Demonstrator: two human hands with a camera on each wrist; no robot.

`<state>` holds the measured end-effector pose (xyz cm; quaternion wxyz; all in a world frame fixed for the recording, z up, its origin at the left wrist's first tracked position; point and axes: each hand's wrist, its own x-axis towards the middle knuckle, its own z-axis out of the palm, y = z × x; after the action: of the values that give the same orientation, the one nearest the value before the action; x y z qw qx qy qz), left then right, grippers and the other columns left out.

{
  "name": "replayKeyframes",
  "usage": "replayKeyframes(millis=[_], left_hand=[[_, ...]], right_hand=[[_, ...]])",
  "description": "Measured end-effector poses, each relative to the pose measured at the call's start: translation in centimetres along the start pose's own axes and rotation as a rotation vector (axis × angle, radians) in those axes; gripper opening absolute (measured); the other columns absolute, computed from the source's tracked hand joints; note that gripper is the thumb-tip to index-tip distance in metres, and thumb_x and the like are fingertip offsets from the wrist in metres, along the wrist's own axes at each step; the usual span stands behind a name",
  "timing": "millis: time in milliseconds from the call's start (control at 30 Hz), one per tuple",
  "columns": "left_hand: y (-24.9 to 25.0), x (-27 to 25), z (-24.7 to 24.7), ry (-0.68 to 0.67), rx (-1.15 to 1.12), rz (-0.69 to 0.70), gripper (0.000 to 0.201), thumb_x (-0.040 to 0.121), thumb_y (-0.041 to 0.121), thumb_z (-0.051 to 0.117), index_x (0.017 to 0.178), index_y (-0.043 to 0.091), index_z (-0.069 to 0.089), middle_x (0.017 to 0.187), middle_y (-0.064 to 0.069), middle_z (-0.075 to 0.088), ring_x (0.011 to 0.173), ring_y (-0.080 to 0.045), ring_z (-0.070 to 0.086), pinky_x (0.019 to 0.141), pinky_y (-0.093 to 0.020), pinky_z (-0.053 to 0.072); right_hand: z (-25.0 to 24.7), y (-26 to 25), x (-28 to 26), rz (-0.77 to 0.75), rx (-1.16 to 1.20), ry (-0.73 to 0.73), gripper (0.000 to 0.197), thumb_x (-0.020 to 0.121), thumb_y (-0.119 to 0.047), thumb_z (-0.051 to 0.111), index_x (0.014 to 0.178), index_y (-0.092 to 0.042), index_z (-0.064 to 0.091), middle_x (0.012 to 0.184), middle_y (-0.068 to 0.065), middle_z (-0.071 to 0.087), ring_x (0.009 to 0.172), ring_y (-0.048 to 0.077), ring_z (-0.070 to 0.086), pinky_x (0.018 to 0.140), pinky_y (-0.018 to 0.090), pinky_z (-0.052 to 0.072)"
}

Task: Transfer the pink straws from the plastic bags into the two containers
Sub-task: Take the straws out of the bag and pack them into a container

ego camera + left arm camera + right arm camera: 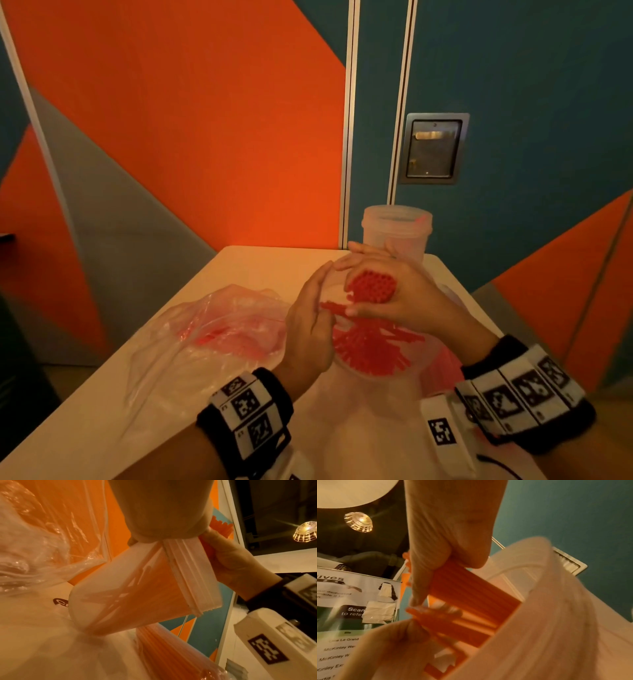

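Already under way: the near container [376,363] stood tilted on the table [260,263], and many pink straws [373,346] lay fanned inside it.
Right hand: the right hand [407,301] was curled tight around a bundle of straws [371,286], whose lower ends reached into the near container's mouth while the upper ends pointed toward the head camera.
Left hand: the left hand [310,325] lay against the near container's left wall with fingers nearly straight, steadying it; the wrist view did not show them wrapped round anything.
Far container: a second, translucent far container [397,229] stood upright beyond the hands, near the table's back edge; whether it held any straws could not be told.
Bags: a crumpled plastic bag [219,329] lay left of the hands with a pink tint inside, so some straws probably remained there; another bag of straws [171,653] showed below the container in the left wrist view.
Progress: judged roughly midway, with one container partly loaded, a handful going in, and the bagged straws and the far container left to deal with.
Edges: the table's right edge ran close beside the right forearm, and the wall [205,137] rose directly behind the far container.
Open room: bare tabletop showed between the bag and the back edge; the near side was crowded with plastic.
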<state>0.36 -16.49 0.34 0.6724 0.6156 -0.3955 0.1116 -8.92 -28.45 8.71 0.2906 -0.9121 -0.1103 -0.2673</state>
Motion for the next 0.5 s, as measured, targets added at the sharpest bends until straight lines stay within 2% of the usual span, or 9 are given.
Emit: replayKeyframes(millis=[33, 100, 167, 233, 300, 367, 433, 500], left_hand=[[-0.1, 0.3, -0.1, 0.004, -0.022, -0.026, 0.055, 0.084, 0.033, 0.038, 0.136, 0.018, 0.046, 0.135, 0.000, 0.053, 0.122, -0.021, 0.052, 0.099, -0.049, 0.044], [0.0, 1.0, -0.2, 0.018, -0.057, -0.094, 0.056, 0.080, 0.027, 0.039, 0.134, 0.015, 0.048, 0.131, 0.009, 0.055, 0.115, -0.018, 0.055, 0.095, -0.043, 0.048], [0.2, 1.5, -0.3, 0.024, -0.060, -0.120, 0.061, 0.073, 0.016, 0.038, 0.132, 0.014, 0.050, 0.122, 0.022, 0.055, 0.094, -0.013, 0.056, 0.077, -0.028, 0.049], [0.4, 1.8, -0.2, 0.017, -0.076, -0.117, 0.061, 0.071, 0.013, 0.038, 0.131, 0.014, 0.051, 0.115, 0.026, 0.055, 0.080, -0.009, 0.053, 0.065, -0.018, 0.043], [0.3, 1.9, -0.2, 0.016, -0.084, -0.119, 0.057, 0.075, 0.017, 0.038, 0.131, 0.016, 0.051, 0.115, 0.023, 0.056, 0.073, -0.008, 0.050, 0.061, -0.014, 0.041], [0.2, 2.0, -0.1, 0.010, -0.098, -0.126, 0.056, 0.077, 0.018, 0.038, 0.131, 0.016, 0.051, 0.115, 0.022, 0.057, 0.072, -0.006, 0.050, 0.060, -0.013, 0.041], [0.1, 2.1, -0.2, 0.016, -0.104, -0.122, 0.055, 0.077, 0.019, 0.039, 0.130, 0.017, 0.052, 0.113, 0.024, 0.058, 0.074, -0.006, 0.051, 0.060, -0.013, 0.041], [-0.1, 2.3, -0.2, 0.034, -0.111, -0.130, 0.052, 0.078, 0.020, 0.040, 0.128, 0.018, 0.054, 0.104, 0.031, 0.060, 0.071, -0.006, 0.050, 0.061, -0.015, 0.041]], right_hand=[[-0.1, 0.2, 0.1, -0.017, -0.073, -0.055, 0.048, 0.066, -0.028, 0.081, 0.106, -0.040, 0.056, 0.124, -0.036, 0.038, 0.133, -0.013, 0.020, 0.115, 0.025, 0.004], [-0.3, 0.7, 0.1, -0.014, -0.240, -0.142, 0.038, 0.068, -0.034, 0.080, 0.102, -0.036, 0.063, 0.141, -0.028, 0.028, 0.141, 0.000, -0.003, 0.114, 0.024, -0.009], [-0.3, 1.2, 0.0, 0.029, -0.429, -0.215, 0.038, 0.068, -0.041, 0.078, 0.103, -0.030, 0.067, 0.154, -0.014, 0.014, 0.137, 0.003, -0.020, 0.106, 0.020, -0.020], [-0.6, 1.1, 0.0, 0.089, -0.529, -0.263, 0.056, 0.067, -0.044, 0.078, 0.118, -0.032, 0.060, 0.157, -0.010, 0.004, 0.133, 0.003, -0.028, 0.107, 0.024, -0.016], [-1.6, 0.5, 0.2, 0.138, -0.568, -0.328, 0.075, 0.064, -0.043, 0.080, 0.131, -0.034, 0.047, 0.157, -0.011, 0.003, 0.133, 0.003, -0.027, 0.114, 0.031, -0.005], [-2.9, -0.8, 0.3, 0.204, -0.541, -0.406, 0.087, 0.061, -0.039, 0.083, 0.136, -0.036, 0.038, 0.157, -0.013, 0.004, 0.139, 0.007, -0.022, 0.117, 0.040, 0.002], [-4.1, -1.9, 0.2, 0.251, -0.476, -0.428, 0.089, 0.060, -0.037, 0.084, 0.135, -0.040, 0.036, 0.156, -0.016, 0.004, 0.143, 0.010, -0.017, 0.116, 0.046, 0.006], [-4.8, -2.5, 0.0, 0.262, -0.427, -0.384, 0.084, 0.060, -0.040, 0.083, 0.131, -0.042, 0.038, 0.154, -0.018, 0.009, 0.144, 0.010, -0.010, 0.116, 0.048, 0.008]])
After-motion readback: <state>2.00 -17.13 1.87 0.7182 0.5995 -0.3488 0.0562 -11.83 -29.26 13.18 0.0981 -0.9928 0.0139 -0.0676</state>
